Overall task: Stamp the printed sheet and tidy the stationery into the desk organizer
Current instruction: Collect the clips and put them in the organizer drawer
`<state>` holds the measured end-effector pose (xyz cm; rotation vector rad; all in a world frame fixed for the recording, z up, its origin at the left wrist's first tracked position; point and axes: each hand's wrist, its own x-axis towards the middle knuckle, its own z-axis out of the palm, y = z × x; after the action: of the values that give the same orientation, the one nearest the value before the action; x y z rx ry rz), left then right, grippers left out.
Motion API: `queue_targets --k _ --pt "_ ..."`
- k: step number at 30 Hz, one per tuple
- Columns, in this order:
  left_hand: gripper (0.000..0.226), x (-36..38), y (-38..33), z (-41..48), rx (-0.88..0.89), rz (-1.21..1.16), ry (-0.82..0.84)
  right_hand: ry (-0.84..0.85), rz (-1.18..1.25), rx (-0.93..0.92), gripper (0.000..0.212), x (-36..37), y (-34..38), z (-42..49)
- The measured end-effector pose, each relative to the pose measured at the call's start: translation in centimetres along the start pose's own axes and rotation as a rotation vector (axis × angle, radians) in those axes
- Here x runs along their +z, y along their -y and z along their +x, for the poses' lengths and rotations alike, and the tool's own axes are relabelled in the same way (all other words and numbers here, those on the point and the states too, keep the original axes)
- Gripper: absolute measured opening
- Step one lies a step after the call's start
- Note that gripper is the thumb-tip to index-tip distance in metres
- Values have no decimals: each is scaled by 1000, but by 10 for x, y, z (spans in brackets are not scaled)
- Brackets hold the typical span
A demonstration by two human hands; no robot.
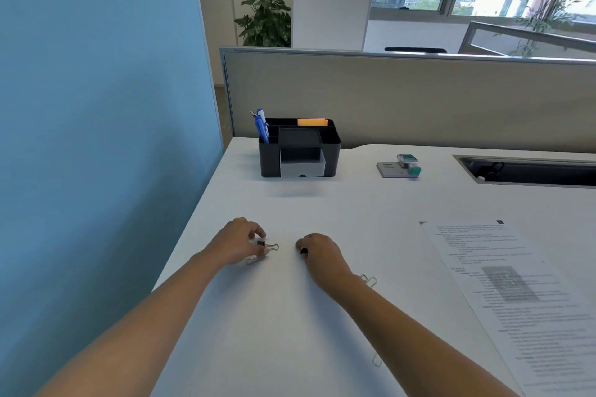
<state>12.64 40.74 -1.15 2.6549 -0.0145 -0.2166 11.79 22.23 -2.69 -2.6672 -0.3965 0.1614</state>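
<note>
My left hand point(240, 240) pinches a small black binder clip point(267, 245) on the white desk, with a silver paper clip point(254, 259) lying under its fingers. My right hand point(319, 251) is curled around another small black clip point(303, 250), mostly hidden by the fingers. The black desk organizer point(332, 151) stands at the back with blue pens point(262, 126) and an orange sticky pad point(312, 122) in it; its grey drawer point(301, 166) is pulled out. The printed sheet point(522, 300) lies at the right. A teal stamp point(409, 164) rests on its grey ink pad point(388, 169).
Loose paper clips lie by my right wrist point(370, 280) and near the front point(376, 361). A cable slot point(529, 171) opens in the desk at the back right. A beige partition point(419, 97) runs behind the desk and a blue panel point(96, 106) bounds its left edge.
</note>
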Motion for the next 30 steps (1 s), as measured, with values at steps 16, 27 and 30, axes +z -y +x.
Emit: queue_targets --k 16,27,30 --pt "20 7 -13 -21 -71 -71 -180 -105 -102 -118 23 16 16 -56" --pt "25 27 -19 -59 -52 -390 -411 -4 43 9 13 -1 16 -77" --pt "23 34 -24 -75 -82 -595 -448 -78 205 84 6 -10 10 -77"
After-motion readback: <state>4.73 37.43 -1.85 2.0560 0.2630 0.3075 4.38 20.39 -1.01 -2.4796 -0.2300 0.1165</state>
